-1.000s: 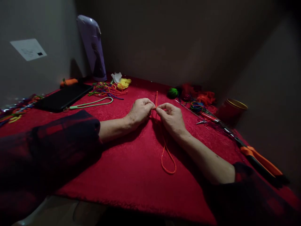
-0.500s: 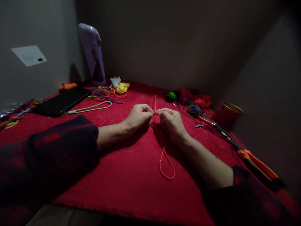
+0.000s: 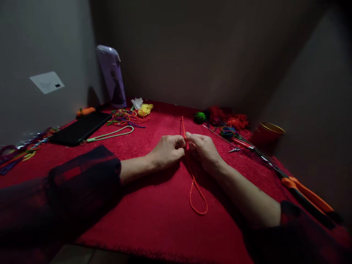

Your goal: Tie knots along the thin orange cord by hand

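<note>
An orange-red cord point(image 3: 191, 183) runs between my two hands over the red cloth. Its upper end points up and away from me, and below the hands it hangs down into a loop lying on the cloth. My left hand point(image 3: 168, 151) is closed, thumb and curled fingers pinching the cord from the left. From the right, my right hand point(image 3: 205, 148) pinches the same cord between thumb and forefinger, close to the left fingertips. The crossing of the cord between the fingers is small and partly hidden.
Back left on the red cloth point(image 3: 154, 220) are a black phone point(image 3: 81, 128), a green looped cord point(image 3: 114, 134), yellow yarn point(image 3: 145, 109) and a purple bottle point(image 3: 112, 77). At right lie green yarn point(image 3: 200, 117), a red cup point(image 3: 265, 135) and orange-handled pliers point(image 3: 308, 194).
The view has shifted, so most things sit slightly lower. My left fingers have curled in more, and my right thumb now lies on top of the cord near its upright end.
</note>
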Available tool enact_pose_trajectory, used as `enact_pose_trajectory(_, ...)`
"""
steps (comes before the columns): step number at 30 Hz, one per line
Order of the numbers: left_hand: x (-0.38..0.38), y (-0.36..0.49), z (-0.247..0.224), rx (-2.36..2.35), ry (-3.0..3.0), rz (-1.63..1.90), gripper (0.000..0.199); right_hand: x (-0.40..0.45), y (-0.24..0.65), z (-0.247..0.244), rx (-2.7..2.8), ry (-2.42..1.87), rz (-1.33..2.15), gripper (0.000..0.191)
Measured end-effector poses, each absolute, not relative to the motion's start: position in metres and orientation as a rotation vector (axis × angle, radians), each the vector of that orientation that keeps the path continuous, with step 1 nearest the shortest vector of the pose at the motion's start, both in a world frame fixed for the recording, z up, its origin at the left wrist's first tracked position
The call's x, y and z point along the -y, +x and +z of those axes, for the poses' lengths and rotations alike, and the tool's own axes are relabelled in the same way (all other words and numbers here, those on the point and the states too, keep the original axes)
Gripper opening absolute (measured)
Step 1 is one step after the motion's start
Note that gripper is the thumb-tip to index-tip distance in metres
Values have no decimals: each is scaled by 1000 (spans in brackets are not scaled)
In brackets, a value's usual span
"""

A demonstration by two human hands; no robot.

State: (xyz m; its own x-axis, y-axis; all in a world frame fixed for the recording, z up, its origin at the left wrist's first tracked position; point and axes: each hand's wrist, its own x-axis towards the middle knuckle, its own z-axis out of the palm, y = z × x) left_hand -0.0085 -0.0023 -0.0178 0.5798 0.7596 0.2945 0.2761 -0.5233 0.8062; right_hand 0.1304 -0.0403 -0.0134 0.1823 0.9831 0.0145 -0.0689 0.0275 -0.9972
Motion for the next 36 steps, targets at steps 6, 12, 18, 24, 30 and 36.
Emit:
enact_pose_trajectory(6,16,-21,12,-897,2342,773,16,43,130,-15,999,-1181,1129,25)
enact_pose_trajectory(12,-19,-94,59,-1333,2324,1009,27,43,129,-14,994,-1201,1113,26)
enact_pose_trajectory(18,-74,-183,70,-2242,2191,627,58,44,127,-14,997,-1219,1105,26)
enact_pose_trajectory(24,-90,-206,55,-2297,2180,256,75,44,128,-15,999,-1244,1094,26)
enact_pose_trajectory(30,-96,-210,46,-2261,2143,220,81,45,128,-13,977,-1227,1091,25)
enact_pose_trajectory(36,-94,-208,44,-2243,2176,64,83,44,128,-14,974,-1212,1097,25)
